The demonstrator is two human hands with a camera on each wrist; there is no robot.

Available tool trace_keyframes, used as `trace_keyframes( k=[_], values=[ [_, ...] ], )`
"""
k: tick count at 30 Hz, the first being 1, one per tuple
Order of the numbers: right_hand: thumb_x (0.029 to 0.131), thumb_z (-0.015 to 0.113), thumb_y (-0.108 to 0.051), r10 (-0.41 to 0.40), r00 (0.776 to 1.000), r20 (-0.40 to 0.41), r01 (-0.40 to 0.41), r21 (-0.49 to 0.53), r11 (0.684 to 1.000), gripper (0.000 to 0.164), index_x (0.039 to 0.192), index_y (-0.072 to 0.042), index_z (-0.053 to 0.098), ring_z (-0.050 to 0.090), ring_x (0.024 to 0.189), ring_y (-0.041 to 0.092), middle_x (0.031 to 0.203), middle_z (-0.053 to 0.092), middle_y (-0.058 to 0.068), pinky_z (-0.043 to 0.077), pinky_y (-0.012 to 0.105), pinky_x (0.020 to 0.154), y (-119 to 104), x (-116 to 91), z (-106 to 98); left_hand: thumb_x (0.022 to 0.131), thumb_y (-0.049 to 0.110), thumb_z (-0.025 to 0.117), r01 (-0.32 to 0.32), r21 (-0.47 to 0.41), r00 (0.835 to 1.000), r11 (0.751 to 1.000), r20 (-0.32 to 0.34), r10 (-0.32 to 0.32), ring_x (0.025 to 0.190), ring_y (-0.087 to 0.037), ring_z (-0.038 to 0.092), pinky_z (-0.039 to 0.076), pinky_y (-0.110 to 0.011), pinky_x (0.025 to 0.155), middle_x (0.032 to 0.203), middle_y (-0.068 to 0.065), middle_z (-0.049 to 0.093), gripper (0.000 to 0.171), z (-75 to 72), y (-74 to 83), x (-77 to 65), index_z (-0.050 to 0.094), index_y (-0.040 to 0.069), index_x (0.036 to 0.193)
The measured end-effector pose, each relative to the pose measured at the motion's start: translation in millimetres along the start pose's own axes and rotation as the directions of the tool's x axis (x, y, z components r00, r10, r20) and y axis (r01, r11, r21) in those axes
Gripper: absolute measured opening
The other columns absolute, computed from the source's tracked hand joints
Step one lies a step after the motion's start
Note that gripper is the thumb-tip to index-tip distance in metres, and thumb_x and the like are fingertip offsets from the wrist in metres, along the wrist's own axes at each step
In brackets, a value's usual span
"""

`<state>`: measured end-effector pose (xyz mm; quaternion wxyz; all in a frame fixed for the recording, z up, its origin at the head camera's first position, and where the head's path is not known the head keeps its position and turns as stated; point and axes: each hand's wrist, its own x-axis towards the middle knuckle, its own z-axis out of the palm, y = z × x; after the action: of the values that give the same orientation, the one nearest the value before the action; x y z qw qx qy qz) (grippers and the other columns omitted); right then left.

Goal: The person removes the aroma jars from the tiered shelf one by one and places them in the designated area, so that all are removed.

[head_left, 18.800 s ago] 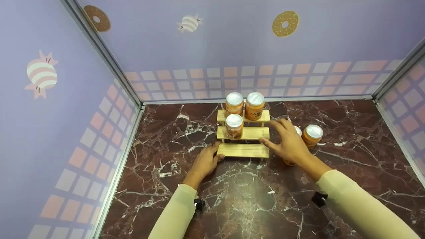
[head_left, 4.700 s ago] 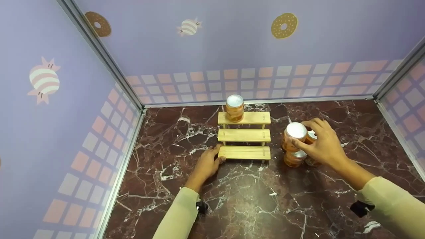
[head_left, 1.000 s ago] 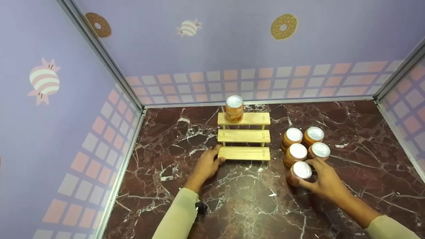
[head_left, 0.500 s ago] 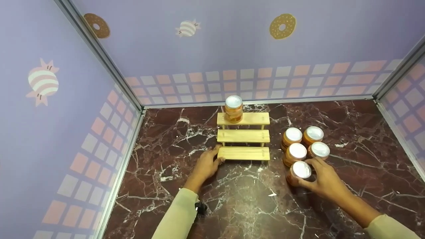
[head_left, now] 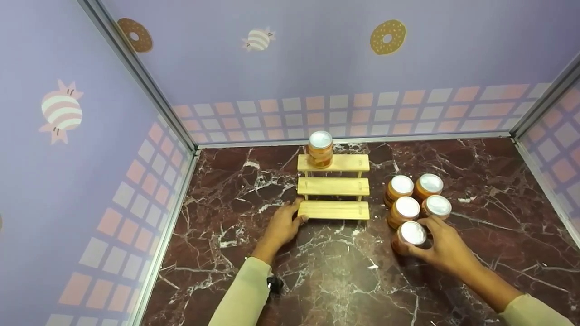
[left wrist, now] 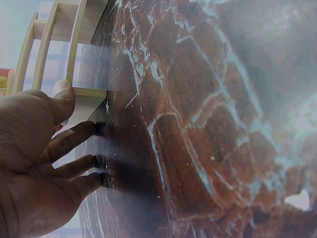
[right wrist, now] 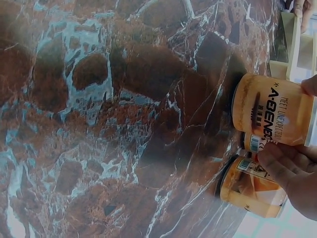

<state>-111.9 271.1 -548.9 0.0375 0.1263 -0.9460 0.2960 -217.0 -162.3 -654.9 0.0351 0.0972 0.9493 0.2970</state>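
A three-tier wooden stand [head_left: 333, 186] is on the marble-patterned table in the head view. One orange can [head_left: 321, 156] with a silver lid stands on its top tier, at the left. My left hand [head_left: 281, 226] holds the front left corner of the bottom tier, thumb on its edge; in the left wrist view the other fingertips touch the table. My right hand [head_left: 446, 244] grips an orange can [right wrist: 270, 106] between thumb and fingers, upright at the front of the can group. Its base is on the table in the right wrist view.
Several more orange cans [head_left: 406, 206] stand close together just behind the held one, right of the stand. Purple walls [head_left: 290, 59] close the table [head_left: 226, 181] at the back, left and right. A small white scrap [head_left: 372, 264] lies in front.
Earlier, three cans stood on the stand; one remains on it. The right hand has carried a can from above the group down to its front. Over the last second, nothing visibly moved.
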Motion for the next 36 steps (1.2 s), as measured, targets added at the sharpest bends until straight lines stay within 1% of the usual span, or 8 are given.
trace_keyframes(
  k=[7,11,19,21,25,30,32,36],
  values=[
    [0.08,0.1,-0.021,-0.035,0.999,-0.035,0.035,-0.015,0.999,0.063,0.126,0.007,0.068,0.074,0.108,0.046,0.123,0.072,0.027,0.062,0.066,0.092,0,-1,2,0.105,0.049,0.07,0.006,0.033,1.0,0.999,-0.009,-0.005,0.156,-0.045,0.051,0.044,-0.066,0.127,0.166,-0.019,0.057,0.071,-0.3,1.3,-1.6,0.049,0.025,0.169],
    [0.079,0.101,-0.019,-0.044,0.998,-0.047,0.043,-0.016,0.999,0.064,0.127,0.008,0.068,0.074,0.109,0.048,0.125,0.071,0.03,0.062,0.067,0.093,0,-3,3,0.105,0.051,0.069,0.02,0.01,1.0,1.0,-0.006,-0.02,0.156,-0.045,0.051,0.043,-0.065,0.128,0.165,-0.022,0.057,0.072,-1.3,2.7,-2.5,0.048,0.026,0.169],
    [0.08,0.101,-0.027,-0.051,0.998,-0.042,0.049,-0.046,0.998,0.069,0.13,0.008,0.068,0.073,0.11,0.051,0.13,0.07,0.031,0.062,0.068,0.093,-3,-4,-5,0.105,0.049,0.07,0.02,0.011,1.0,1.0,0.003,-0.02,0.157,-0.045,0.05,0.044,-0.065,0.127,0.168,-0.016,0.055,0.071,-0.8,3.2,-1.8,0.048,0.026,0.169],
    [0.079,0.101,-0.026,-0.069,0.996,-0.06,0.065,-0.064,0.996,0.068,0.13,0.006,0.069,0.074,0.108,0.049,0.127,0.072,0.028,0.062,0.067,0.092,-5,-3,-9,0.105,0.049,0.07,0.016,0.016,1.0,1.0,0.0,-0.016,0.157,-0.045,0.05,0.044,-0.065,0.127,0.169,-0.014,0.055,0.071,-0.9,3.3,-1.2,0.049,0.027,0.169],
    [0.078,0.101,-0.024,-0.099,0.991,-0.095,0.091,-0.09,0.992,0.064,0.128,0.004,0.071,0.071,0.092,0.035,0.113,0.072,0.018,0.063,0.059,0.081,-10,1,-17,0.105,0.048,0.072,0.006,0.016,1.0,1.0,-0.012,-0.006,0.156,-0.046,0.051,0.044,-0.066,0.127,0.167,-0.016,0.056,0.07,-0.9,2.8,0.0,0.05,0.027,0.168],
    [0.081,0.099,-0.026,-0.124,0.984,-0.132,0.113,-0.084,0.99,0.062,0.127,0.005,0.071,0.073,0.09,0.035,0.113,0.072,0.02,0.064,0.056,0.079,-18,11,-25,0.105,0.047,0.072,0.029,-0.001,1.0,1.0,0.002,-0.029,0.157,-0.047,0.049,0.043,-0.067,0.127,0.167,-0.023,0.054,0.07,-1.1,1.6,-0.1,0.049,0.028,0.168],
    [0.084,0.098,-0.027,-0.129,0.982,-0.141,0.118,-0.082,0.99,0.06,0.128,0.004,0.071,0.072,0.088,0.033,0.114,0.072,0.019,0.063,0.052,0.076,-21,16,-28,0.105,0.046,0.072,0.032,-0.004,0.999,0.999,0.007,-0.032,0.157,-0.048,0.049,0.043,-0.067,0.127,0.167,-0.025,0.053,0.07,-1.3,2.1,-0.6,0.049,0.027,0.168],
    [0.085,0.098,-0.03,-0.14,0.979,-0.148,0.128,-0.087,0.988,0.06,0.131,0.0,0.073,0.069,0.084,0.029,0.119,0.071,0.018,0.06,0.05,0.074,-27,27,-32,0.106,0.044,0.071,0.011,-0.003,1.0,1.0,-0.002,-0.011,0.156,-0.049,0.05,0.043,-0.068,0.127,0.165,-0.026,0.054,0.069,-2.3,4.2,-2.0,0.049,0.025,0.168]
  ],
)
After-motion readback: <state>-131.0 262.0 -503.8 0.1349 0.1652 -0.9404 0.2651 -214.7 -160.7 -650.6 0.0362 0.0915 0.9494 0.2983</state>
